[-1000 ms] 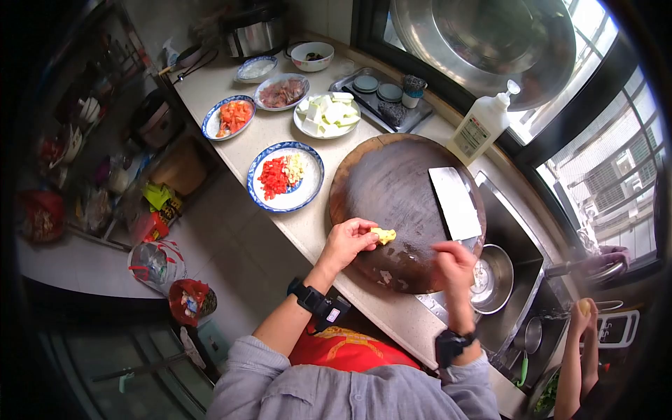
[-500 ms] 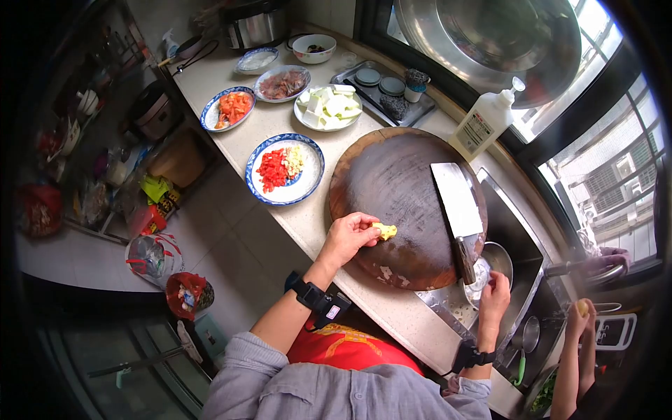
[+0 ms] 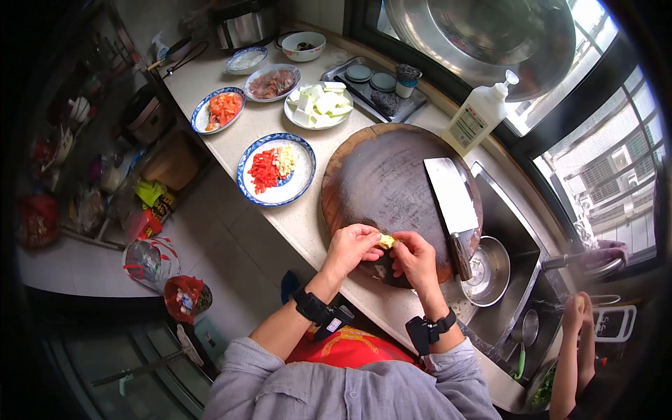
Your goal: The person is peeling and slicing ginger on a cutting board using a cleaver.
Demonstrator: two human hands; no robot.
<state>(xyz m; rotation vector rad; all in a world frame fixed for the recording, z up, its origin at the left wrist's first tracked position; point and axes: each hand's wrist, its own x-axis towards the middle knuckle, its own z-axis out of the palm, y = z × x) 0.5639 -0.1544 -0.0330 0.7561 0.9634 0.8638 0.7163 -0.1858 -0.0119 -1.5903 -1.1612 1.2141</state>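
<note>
Over the near edge of the round wooden chopping block [image 3: 385, 175], my left hand [image 3: 352, 250] pinches a small knobbly yellow piece of ginger [image 3: 386, 241]. My right hand [image 3: 416, 260] meets it from the other side, its fingertips closed on the ginger's right end. On the block's right side lies a cleaver [image 3: 449, 196], its blade flat and its dark handle [image 3: 460, 256] pointing toward me. A blue-rimmed plate [image 3: 302, 180] to the left of the block bears chopped red pepper [image 3: 263, 171] and minced garlic [image 3: 285, 161].
Plates of chopped tomato [image 3: 224, 110], sliced meat [image 3: 273, 82] and pale green-white chunks [image 3: 320, 105] stand farther back. A metal bowl [image 3: 497, 271] sits at the sink [image 3: 521, 308] on the right. Behind the block is a white pump bottle [image 3: 478, 115]. Another person's hands [image 3: 577, 315] are at far right.
My right hand has come away from the metal bowl, moving left to the ginger. My left hand still holds the ginger, slightly nearer to me.
</note>
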